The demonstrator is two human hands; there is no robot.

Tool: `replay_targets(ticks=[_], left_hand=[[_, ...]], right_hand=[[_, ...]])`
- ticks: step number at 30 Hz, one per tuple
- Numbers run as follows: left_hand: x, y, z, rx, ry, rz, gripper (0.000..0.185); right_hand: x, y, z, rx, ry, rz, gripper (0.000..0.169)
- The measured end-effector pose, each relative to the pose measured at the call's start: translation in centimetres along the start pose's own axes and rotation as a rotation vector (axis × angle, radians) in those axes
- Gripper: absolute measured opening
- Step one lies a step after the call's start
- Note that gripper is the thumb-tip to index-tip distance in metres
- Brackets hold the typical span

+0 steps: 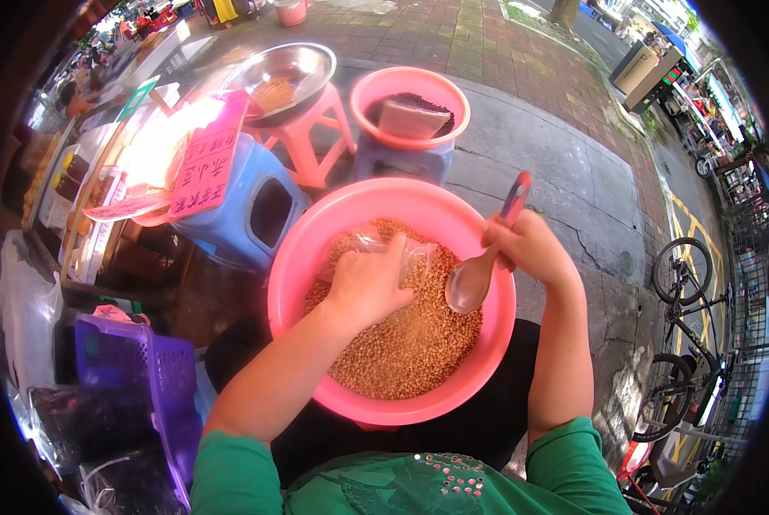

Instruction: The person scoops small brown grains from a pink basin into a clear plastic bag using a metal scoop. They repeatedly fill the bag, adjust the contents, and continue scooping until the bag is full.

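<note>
A large pink plastic basin [394, 415] filled with small tan grains or seeds [404, 351] stands before me at my lap. My left hand [368, 277] is over the grains, against a clear plastic bag [423, 254]. Its index finger and thumb are spread apart; the other fingers are hidden, so their grip on the bag cannot be seen. Above the basin's right rim, my right hand [519, 244] holds a large metal spoon [471, 283] by its red and blue handle. The spoon's bowl hangs over the grains, tilted down to the left.
Beyond the basin, a pink bowl [458, 132] of dark grains sits on a blue stool [410, 161]. A metal bowl [320, 61] rests on a pink stool [307, 141]. At left are a handwritten pink sign [211, 164] and a purple basket [175, 386]. Bicycles [687, 322] stand right.
</note>
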State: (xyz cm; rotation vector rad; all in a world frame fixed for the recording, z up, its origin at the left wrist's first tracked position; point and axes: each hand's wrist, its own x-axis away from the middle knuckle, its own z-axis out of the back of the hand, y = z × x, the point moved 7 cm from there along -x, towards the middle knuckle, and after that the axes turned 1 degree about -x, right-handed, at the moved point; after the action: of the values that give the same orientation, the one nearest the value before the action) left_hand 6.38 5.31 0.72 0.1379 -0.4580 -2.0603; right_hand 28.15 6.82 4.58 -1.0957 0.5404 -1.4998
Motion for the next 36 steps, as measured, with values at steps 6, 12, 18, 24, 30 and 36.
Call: replay_targets(ticks=[6, 12, 18, 24, 30, 36], left_hand=[[0.0, 0.0, -0.1, 0.002, 0.04, -0.018, 0.076], [0.0, -0.1, -0.1, 0.017, 0.03, -0.017, 0.074], [0.0, -0.1, -0.1, -0.002, 0.036, -0.008, 0.073], [-0.1, 0.1, 0.0, 0.006, 0.006, -0.006, 0.074], [0.0, -0.3, -0.3, 0.002, 0.025, -0.008, 0.074], [0.0, 0.0, -0.1, 0.013, -0.009, 0.004, 0.073]], right_hand=[[-0.2, 0.1, -0.6, -0.148, -0.086, 0.049, 0.029], [0.3, -1.6, -0.1, -0.253, 0.059, 0.109, 0.033], [-0.3, 0.1, -0.8, 0.062, -0.049, -0.007, 0.03], [-0.5, 0.5, -0.5, -0.206, -0.09, 0.07, 0.03], [-0.2, -0.8, 0.1, -0.305, 0.06, 0.082, 0.032], [-0.4, 0.7, 0.3, 0.003, 0.013, -0.037, 0.033]])
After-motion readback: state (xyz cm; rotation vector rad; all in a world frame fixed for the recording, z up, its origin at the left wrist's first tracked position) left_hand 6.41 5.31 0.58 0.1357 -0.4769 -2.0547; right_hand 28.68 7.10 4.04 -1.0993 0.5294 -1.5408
